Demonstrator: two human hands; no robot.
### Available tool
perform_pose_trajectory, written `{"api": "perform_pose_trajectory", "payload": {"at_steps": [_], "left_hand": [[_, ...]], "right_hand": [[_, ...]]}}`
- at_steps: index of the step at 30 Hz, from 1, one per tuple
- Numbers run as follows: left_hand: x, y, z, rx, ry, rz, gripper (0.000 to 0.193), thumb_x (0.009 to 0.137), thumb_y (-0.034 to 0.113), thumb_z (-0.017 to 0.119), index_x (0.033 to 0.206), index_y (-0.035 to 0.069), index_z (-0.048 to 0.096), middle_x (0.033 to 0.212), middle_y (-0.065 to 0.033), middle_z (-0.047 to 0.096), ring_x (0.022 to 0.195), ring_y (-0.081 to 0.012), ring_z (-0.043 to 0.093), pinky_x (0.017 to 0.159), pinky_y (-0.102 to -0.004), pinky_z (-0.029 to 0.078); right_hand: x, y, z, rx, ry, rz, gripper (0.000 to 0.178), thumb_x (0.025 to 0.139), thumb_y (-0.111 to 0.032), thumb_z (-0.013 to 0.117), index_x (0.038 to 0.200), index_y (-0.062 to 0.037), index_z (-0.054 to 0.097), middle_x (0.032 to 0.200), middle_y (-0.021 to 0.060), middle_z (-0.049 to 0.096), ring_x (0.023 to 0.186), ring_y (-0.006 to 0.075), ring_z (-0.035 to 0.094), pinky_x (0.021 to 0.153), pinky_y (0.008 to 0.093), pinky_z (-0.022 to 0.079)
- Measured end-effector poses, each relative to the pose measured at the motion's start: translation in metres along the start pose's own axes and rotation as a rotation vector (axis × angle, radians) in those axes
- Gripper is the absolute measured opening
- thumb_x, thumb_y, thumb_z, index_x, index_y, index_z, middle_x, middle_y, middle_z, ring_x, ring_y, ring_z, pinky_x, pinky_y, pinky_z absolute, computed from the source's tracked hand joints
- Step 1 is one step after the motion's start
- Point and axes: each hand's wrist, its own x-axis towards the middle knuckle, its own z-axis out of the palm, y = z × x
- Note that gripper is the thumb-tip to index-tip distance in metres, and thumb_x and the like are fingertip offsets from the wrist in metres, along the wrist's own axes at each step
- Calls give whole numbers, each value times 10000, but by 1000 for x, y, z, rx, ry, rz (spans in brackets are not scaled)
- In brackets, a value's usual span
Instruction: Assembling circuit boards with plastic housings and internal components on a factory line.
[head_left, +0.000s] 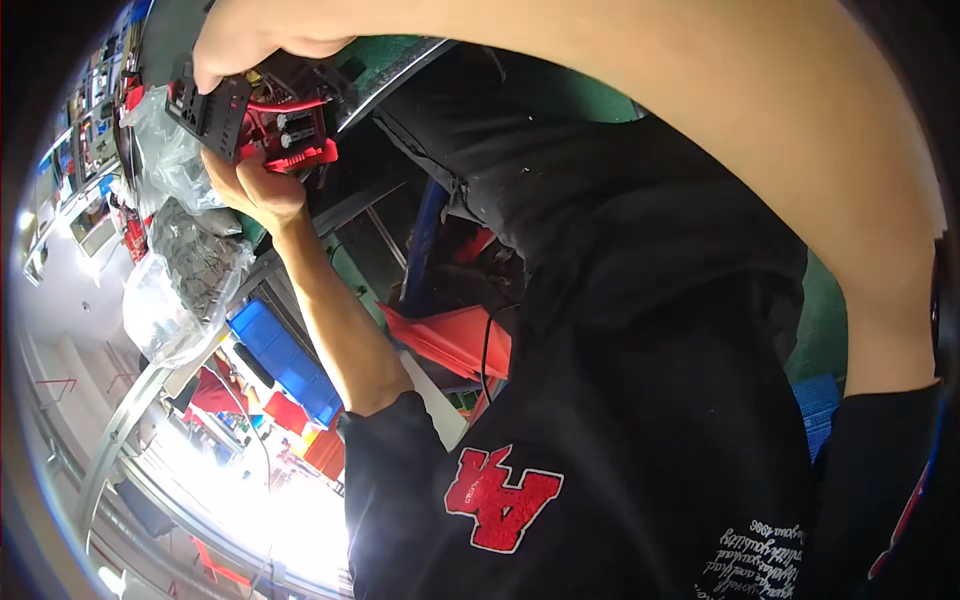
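Note:
My left hand (262,192) pinches the lower edge of a black plastic part with rows of slots (222,118), its fingers curled. Up at the top left, my right hand (238,48) grips the same part from above, thumb pressed on its upper corner. The part is tilted, held between the two hands. Right beside it sits a red tray (318,155) with small metal and dark pieces in it; some of its contents are hidden behind the black part.
Clear plastic bags (168,150) lie beyond my hands, one bag full of small greyish pieces (200,255). A blue bin (285,360) stands by my left forearm. Below the table edge (390,85) are a red bin (455,340) and my legs.

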Motion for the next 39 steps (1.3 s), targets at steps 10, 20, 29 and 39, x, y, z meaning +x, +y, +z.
{"api": "perform_pose_trajectory", "payload": {"at_steps": [10,20,29,39], "left_hand": [[-12,1,-2,-79,-2,-230,504,811,307,426,1123,-51,593,1038,-169,637,914,-243,624,800,-362,492],[-2,-68,-26,434,-14,368,481,862,384,545,1131,-12,598,1051,-159,663,901,-288,643,800,-390,502],[-8,-35,-23,317,-127,-64,477,863,395,553,1121,-3,603,1038,-158,669,896,-281,650,796,-383,507],[-44,20,-48,173,-202,-580,472,865,407,561,1110,7,608,1023,-158,676,891,-273,658,792,-375,514]], "right_hand": [[-57,21,13,317,70,4,338,718,-165,642,976,53,664,940,259,675,903,348,679,806,385,535],[-95,17,77,537,423,-233,523,751,-83,607,1218,83,439,1076,283,524,984,401,576,833,459,470],[-90,16,76,382,473,-296,588,751,-81,619,1297,51,446,1105,249,498,986,361,531,863,454,430],[-99,14,76,302,432,-323,621,731,-109,634,1298,66,454,1081,248,519,965,334,531,833,419,404]]}}
